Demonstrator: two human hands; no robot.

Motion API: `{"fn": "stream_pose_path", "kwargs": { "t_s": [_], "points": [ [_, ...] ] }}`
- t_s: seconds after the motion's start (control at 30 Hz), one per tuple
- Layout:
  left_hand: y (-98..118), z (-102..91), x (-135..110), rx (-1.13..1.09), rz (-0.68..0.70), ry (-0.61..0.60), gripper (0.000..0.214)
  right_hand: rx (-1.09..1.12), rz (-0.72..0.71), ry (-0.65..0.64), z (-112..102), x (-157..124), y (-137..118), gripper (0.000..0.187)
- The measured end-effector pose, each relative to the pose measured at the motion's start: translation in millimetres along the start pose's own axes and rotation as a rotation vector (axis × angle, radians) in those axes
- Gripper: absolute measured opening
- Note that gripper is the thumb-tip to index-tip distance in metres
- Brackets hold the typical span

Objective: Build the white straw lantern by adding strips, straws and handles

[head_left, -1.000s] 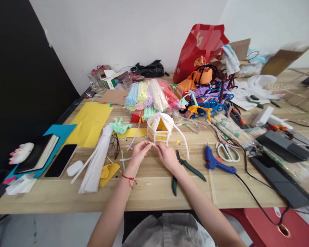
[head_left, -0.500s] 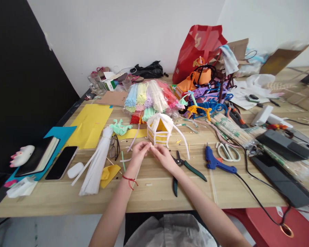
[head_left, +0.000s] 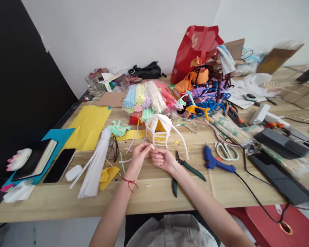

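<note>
At the front middle of the table my left hand [head_left: 140,153] is closed in a pinch on a thin pale stem, whose small curled end [head_left: 152,146] shows between my two hands. The stem seems to trail down along my left wrist. My right hand [head_left: 163,159] meets it from the other side, thumb and forefinger pinched at that end, other fingers curled in. Just behind my fingertips stands a small white-and-yellow house [head_left: 158,130] framed in fuzzy pipe cleaners, one long pale pipe cleaner [head_left: 181,137] curving off its right side. Dark green-handled pliers [head_left: 190,168] lie beside my right wrist.
A blue glue gun [head_left: 216,161] and white scissors [head_left: 226,151] lie to the right. Bagged pipe cleaner bundles [head_left: 149,97] sit behind the house. Leftward are white strips [head_left: 95,168], glasses [head_left: 113,149], yellow sheets [head_left: 90,125] and a phone [head_left: 59,165].
My right hand has turned, its fingers now curled toward the palm, and the pale end shows between my fingertips. The whole view has shifted slightly.
</note>
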State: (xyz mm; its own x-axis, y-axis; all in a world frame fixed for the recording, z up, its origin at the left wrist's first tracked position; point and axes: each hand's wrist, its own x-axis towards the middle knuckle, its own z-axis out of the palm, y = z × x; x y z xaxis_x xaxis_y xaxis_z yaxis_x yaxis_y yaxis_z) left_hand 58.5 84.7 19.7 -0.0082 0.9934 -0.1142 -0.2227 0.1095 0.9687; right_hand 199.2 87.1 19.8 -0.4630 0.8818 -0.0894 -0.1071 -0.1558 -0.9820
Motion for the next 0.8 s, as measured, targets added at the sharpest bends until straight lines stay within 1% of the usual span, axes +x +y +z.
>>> {"fn": "stream_pose_path", "kwargs": {
  "t_s": [0.1,0.17,0.23,0.3,0.37,0.47,0.53,0.6,0.73,0.8],
  "points": [
    [1.0,0.8,-0.3,-0.014,0.015,0.012,0.036,0.008,-0.035,0.061,3.4,-4.8,-2.2,0.032],
    [1.8,1.3,-0.4,-0.024,0.02,0.01,0.036,-0.003,-0.07,0.122,6.2,-8.8,-3.2,0.029],
    [2.3,2.0,-0.7,-0.037,0.019,0.001,0.037,-0.007,-0.09,0.153,8.2,-11.1,-3.4,0.027],
    [2.5,2.9,-1.3,-0.05,0.016,-0.004,0.038,0.008,-0.084,0.141,8.9,-10.3,-2.7,0.032],
    [2.3,3.8,-2.0,-0.057,0.014,0.0,0.039,0.028,-0.06,0.099,8.4,-7.3,-1.9,0.036],
    [2.0,4.3,-2.6,-0.05,0.019,0.023,0.037,0.03,-0.032,0.045,6.9,-3.1,-1.7,0.035],
    [1.9,4.1,-2.3,-0.043,0.025,0.038,0.036,-0.002,-0.037,0.054,6.9,-2.6,-2.4,0.035],
    [1.7,3.6,-1.6,-0.041,0.032,0.05,0.036,-0.062,-0.061,0.103,7.4,-4.5,-3.4,0.033],
    [0.4,2.8,0.1,-0.035,0.04,0.062,0.037,-0.218,-0.115,0.25,5.5,-10.7,-4.4,0.019],
    [-0.7,2.6,0.7,-0.027,0.039,0.06,0.037,-0.27,-0.122,0.29,3.0,-12.5,-4.1,0.014]
  ]
}}
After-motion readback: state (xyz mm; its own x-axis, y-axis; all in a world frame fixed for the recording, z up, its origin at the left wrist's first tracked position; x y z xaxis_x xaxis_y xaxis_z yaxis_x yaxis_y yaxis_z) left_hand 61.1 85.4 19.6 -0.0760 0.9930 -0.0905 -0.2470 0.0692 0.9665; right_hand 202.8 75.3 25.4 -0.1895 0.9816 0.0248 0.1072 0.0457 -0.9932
